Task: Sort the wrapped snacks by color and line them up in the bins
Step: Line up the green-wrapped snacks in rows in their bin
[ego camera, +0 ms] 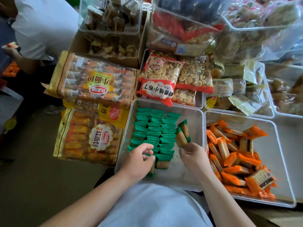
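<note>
A clear bin [193, 115] in front of me holds green-wrapped snacks [154, 128] standing in three neat rows. My left hand [139, 159] is at the near end of the rows, its fingers curled round a green snack [151, 169] there. Two loose green snacks [182, 133] lie flat to the right of the rows. My right hand [193, 154] pinches the near end of one of them. The clear bin [278, 145] on the right holds a loose heap of orange-wrapped snacks [236, 154].
Large bread bags [93, 82] lie to the left of the green bin. Biscuit bags [160, 76] and more clear bins of snacks fill the back. Another person in a white shirt [42, 25] stands at the far left.
</note>
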Demonstrator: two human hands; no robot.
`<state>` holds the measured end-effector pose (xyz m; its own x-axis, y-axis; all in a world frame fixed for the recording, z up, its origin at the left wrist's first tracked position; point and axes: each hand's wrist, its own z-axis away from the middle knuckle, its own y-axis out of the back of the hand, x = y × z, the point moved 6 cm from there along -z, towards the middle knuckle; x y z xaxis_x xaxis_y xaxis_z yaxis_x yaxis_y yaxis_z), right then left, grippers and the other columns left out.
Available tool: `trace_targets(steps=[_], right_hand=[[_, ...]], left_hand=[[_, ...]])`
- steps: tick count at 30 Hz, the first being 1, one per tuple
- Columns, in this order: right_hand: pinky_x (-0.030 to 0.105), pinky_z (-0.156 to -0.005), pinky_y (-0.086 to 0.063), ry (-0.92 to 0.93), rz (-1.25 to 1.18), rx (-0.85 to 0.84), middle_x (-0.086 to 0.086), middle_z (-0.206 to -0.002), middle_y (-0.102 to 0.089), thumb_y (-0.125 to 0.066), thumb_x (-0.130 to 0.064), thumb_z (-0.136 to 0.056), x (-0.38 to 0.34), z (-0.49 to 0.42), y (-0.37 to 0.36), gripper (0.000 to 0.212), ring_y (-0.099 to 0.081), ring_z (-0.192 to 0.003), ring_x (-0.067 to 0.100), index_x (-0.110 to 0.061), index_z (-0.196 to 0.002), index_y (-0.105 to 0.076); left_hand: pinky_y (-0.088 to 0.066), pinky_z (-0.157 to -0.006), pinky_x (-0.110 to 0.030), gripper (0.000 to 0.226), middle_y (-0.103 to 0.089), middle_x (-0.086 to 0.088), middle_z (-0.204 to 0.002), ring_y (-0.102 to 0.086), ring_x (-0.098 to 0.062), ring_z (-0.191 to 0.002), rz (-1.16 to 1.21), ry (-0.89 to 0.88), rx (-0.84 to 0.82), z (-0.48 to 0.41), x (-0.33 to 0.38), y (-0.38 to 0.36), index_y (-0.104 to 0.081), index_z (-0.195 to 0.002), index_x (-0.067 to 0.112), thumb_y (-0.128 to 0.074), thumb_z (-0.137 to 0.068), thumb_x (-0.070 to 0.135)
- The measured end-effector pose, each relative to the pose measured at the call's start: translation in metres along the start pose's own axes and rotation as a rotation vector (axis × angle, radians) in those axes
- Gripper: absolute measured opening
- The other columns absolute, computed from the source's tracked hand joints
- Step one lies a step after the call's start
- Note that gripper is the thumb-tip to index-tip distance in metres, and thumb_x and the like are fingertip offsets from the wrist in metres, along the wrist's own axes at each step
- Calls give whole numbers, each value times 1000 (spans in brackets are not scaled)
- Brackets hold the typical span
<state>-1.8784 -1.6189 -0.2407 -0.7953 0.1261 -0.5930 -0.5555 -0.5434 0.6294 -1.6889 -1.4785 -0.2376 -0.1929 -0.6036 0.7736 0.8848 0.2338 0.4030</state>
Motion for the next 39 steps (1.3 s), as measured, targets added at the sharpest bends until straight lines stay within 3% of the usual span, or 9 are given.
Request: trace_targets(steps=[4,8,15,21,26,29,32,36,39], right_hand=[[27,-82,-49,113,23,47,2,-127,-61,-61,-26,-103,-31,-33,10,28,-58,-102,16,-17,-128,-69],[37,-98,-56,48,112,7,4,-138,-55,-56,-15,-103,-31,-71,-4,37,-59,-116,24,-15,-140,-62],[50,-99,-52,32,562,-14,13,-125,-61,-59,-12,-97,-39,-87,-21,32,-52,-122,35,-13,-129,-54],[47,-77,-63,-24,480,-42,13,-113,-67,-58,-8,-96,-53,-87,-3,35,-67,-93,33,-16,-128,-47],[38,-75,-52,55,443,108,13,-135,-57,-66,-30,-97,-70,-42,28,65,-61,-115,34,-18,-152,-33],[34,-83,-51,104,262,186,3,-133,-53,-70,-31,-92,-72,-5,52,68,-57,-118,23,-19,-153,-42],[25,-76,-60,70,-202,125,-5,-110,-69,-77,-23,-90,-67,19,63,40,-69,-101,12,-23,-128,-66],[48,-90,-62,-24,-718,-142,7,-109,-79,-83,-15,-83,-61,33,42,41,-76,-102,26,-14,-121,-68],[50,-93,-59,-47,-836,-223,14,-112,-78,-78,-9,-85,-63,39,35,42,-76,-105,32,-7,-125,-64]], left_hand=[[-49,-75,-4,36,-65,18,-113,-65,2,-98,12,-41,-15,-10,15,0,-62,-134,30,-66,-100,22],[-53,-83,-12,36,-65,20,-113,-65,5,-98,13,-56,-26,-17,24,8,-62,-135,31,-66,-99,24],[-50,-76,-4,34,-65,21,-113,-61,12,-98,38,-51,-9,-31,32,17,-62,-133,36,-65,-100,25],[-51,-77,-5,33,-66,19,-112,-63,4,-99,61,-33,4,-33,27,20,-64,-132,31,-66,-100,23],[-50,-76,-5,30,-68,20,-112,-64,4,-99,69,-50,20,-28,29,22,-65,-129,32,-67,-100,21],[-52,-80,-8,27,-69,20,-109,-65,1,-100,74,-81,16,-21,36,19,-66,-123,36,-69,-99,23],[-56,-89,-18,27,-71,19,-109,-66,3,-100,123,-125,-15,-14,47,17,-67,-119,38,-73,-96,26],[-56,-89,-18,43,-69,19,-117,-66,5,-103,186,-175,-99,0,64,8,-63,-125,39,-83,-88,30],[-57,-85,-21,46,-69,22,-109,-64,3,-98,131,-191,-44,7,63,12,-63,-121,46,-87,-83,42]])
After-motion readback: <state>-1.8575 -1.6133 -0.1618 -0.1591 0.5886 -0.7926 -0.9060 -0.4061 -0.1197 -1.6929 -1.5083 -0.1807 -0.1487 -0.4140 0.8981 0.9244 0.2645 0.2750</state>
